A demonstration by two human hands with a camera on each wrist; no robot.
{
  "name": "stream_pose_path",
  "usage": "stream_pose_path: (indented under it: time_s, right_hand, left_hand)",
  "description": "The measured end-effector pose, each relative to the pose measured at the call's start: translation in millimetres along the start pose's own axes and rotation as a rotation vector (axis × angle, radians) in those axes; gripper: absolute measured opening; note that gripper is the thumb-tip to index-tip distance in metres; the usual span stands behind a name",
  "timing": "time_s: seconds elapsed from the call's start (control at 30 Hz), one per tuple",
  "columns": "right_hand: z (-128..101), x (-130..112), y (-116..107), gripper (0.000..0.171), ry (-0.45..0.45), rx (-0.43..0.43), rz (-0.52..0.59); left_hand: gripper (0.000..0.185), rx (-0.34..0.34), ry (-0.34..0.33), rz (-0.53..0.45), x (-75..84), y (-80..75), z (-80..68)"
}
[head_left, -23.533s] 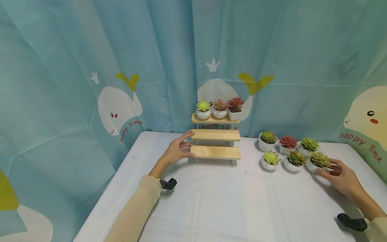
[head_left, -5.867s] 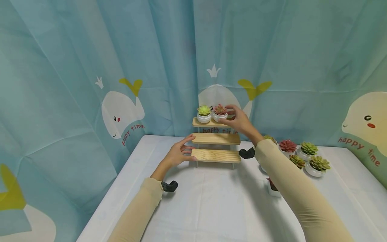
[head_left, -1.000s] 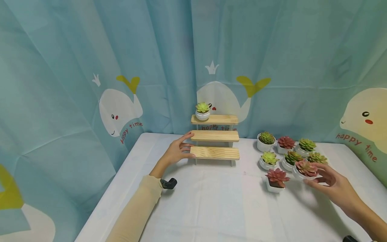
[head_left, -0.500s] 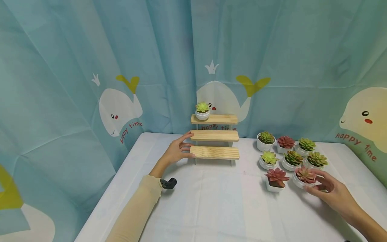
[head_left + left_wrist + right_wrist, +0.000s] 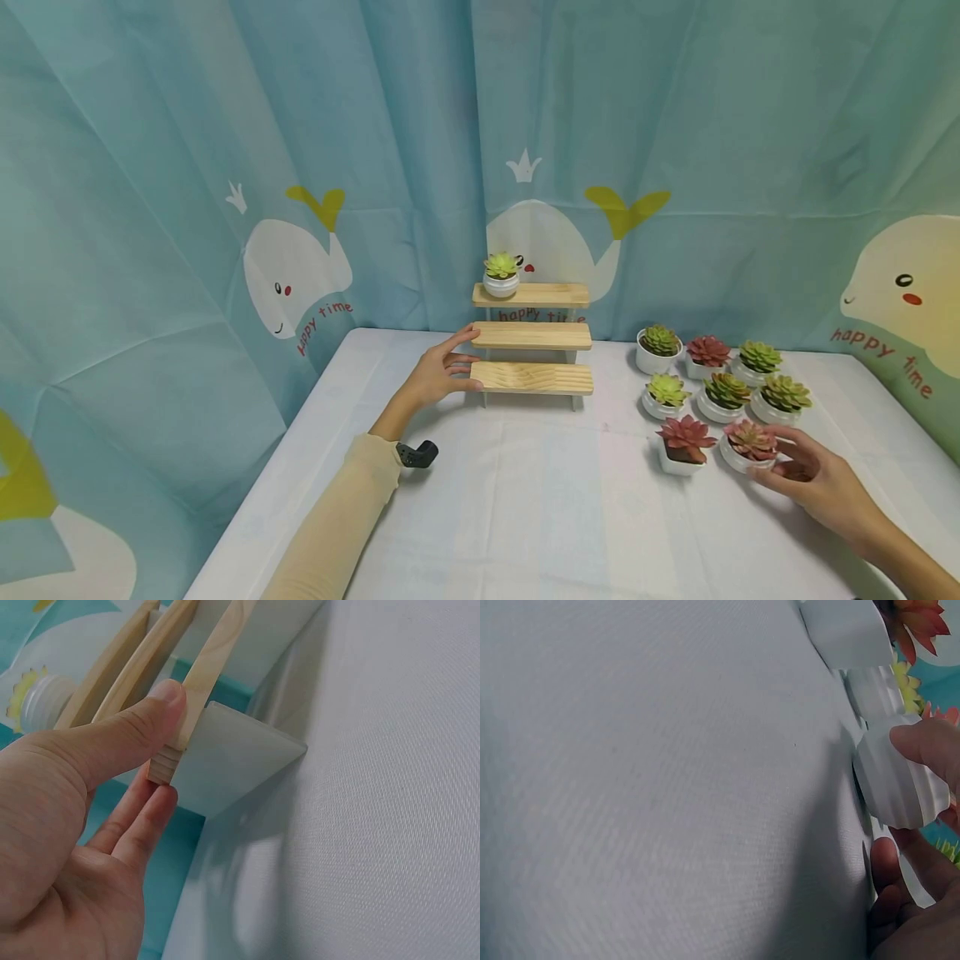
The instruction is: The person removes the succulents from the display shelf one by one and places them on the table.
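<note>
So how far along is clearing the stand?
Eight succulent pots sit on the table at right. The right hand holds the pink succulent pot set down beside the red one; the left hand steadies the wooden stand. One yellow-green pot is left on the top shelf.

You see a teal curtain (image 5: 675, 108) printed with white whales behind a white table (image 5: 540, 517). One yellow-green plant (image 5: 501, 274) stands on the top shelf. A red plant in a square pot (image 5: 682, 442) and six potted plants (image 5: 716, 367) stand grouped at right.
</note>
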State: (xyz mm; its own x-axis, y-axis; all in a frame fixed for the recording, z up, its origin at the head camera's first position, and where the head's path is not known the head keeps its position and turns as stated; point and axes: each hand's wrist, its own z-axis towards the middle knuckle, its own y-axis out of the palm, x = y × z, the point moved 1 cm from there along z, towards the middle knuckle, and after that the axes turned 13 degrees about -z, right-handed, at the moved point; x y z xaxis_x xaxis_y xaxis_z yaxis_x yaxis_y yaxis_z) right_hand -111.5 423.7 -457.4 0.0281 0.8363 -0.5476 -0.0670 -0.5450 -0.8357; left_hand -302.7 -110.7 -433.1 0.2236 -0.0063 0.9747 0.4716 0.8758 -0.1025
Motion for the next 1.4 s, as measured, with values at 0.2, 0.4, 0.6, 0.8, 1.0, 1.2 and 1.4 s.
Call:
stream_pose_path:
  time_s: [0.2, 0.4, 0.6, 0.8, 1.0, 1.2, 1.4]
  right_hand:
    - [-0.5, 3.5, 0.0, 0.06, -0.022, 0.008, 0.043]
    - [-0.7, 6.1, 0.7, 0.058, -0.029, -0.002, 0.068]
    - [-1.2, 5.9, 0.8, 0.057, -0.029, -0.006, 0.058]
    - [-1.3, 7.1, 1.1, 0.057, -0.032, -0.004, 0.065]
    - [-0.8, 7.9, 1.5, 0.057, -0.042, 0.007, 0.062]
    - [-1.5, 7.2, 0.9, 0.058, -0.038, 0.002, 0.06]
    - [-1.7, 6.0, 0.7, 0.059, -0.034, -0.003, 0.055]
  left_hand:
    - [0.089, -0.001, 0.0, -0.005, -0.1, 0.4, -0.7]
    - [0.089, 0.005, -0.007, -0.002, 0.5, 0.6, -1.2]
    - [0.09, -0.001, 0.006, 0.001, 1.0, 0.7, -1.1]
    - [0.09, 0.0, -0.001, -0.008, 0.8, 0.5, -1.2]
    - [0.091, 0.0, 0.001, -0.004, -1.1, -0.3, -0.8]
    - [0.091, -0.001, 0.007, -0.004, -1.6, -0.1, -0.3]
    - [0.091, 0.007, -0.005, -0.005, -0.2, 0.3, 0.2]
